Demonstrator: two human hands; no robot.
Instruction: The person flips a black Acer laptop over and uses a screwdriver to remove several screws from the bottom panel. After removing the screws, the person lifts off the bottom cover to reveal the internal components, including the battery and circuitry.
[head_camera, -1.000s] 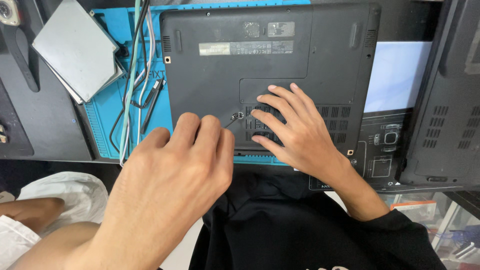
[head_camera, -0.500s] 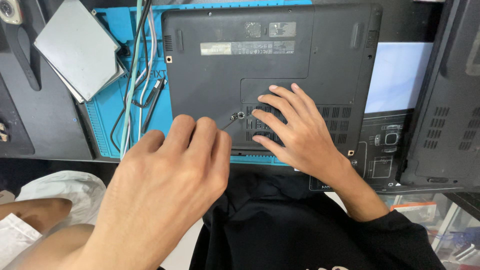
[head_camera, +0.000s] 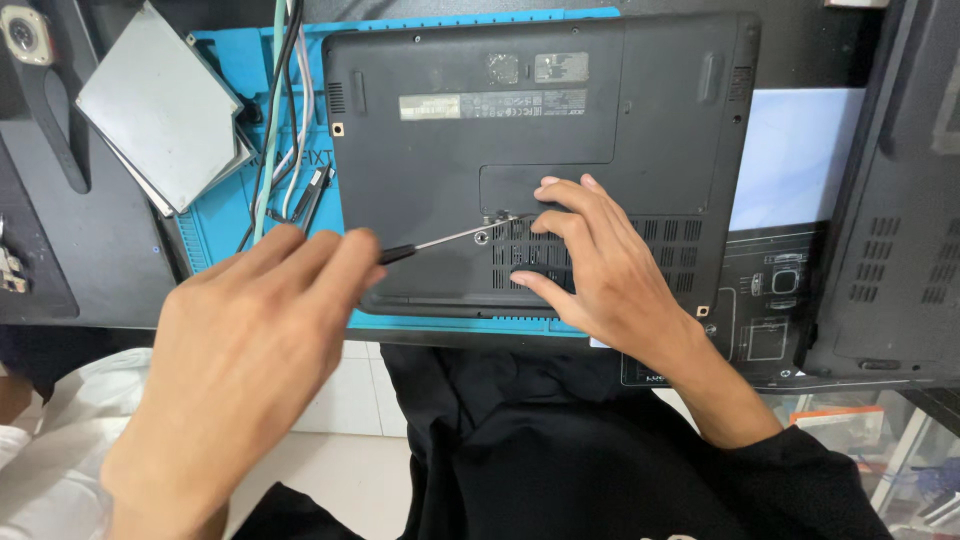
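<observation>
A black laptop (head_camera: 560, 110) lies upside down on a blue work mat (head_camera: 225, 215). My left hand (head_camera: 240, 360) is closed around a small screwdriver (head_camera: 445, 240), whose thin metal shaft points right to a screw beside the laptop's bottom cover panel. My right hand (head_camera: 600, 265) rests flat on the vented part of the laptop base, fingers spread, fingertips next to the screwdriver tip. The handle is mostly hidden by my left fingers.
A grey metal drive (head_camera: 160, 105) lies tilted at the upper left over the mat's corner. Several cables (head_camera: 280, 120) run down the mat left of the laptop. Another dark laptop (head_camera: 890, 220) lies at the right, with a black mat (head_camera: 770, 320) beneath.
My left hand has drawn back to the left and down, so more of the screwdriver's shaft shows. The right hand stays on the laptop base.
</observation>
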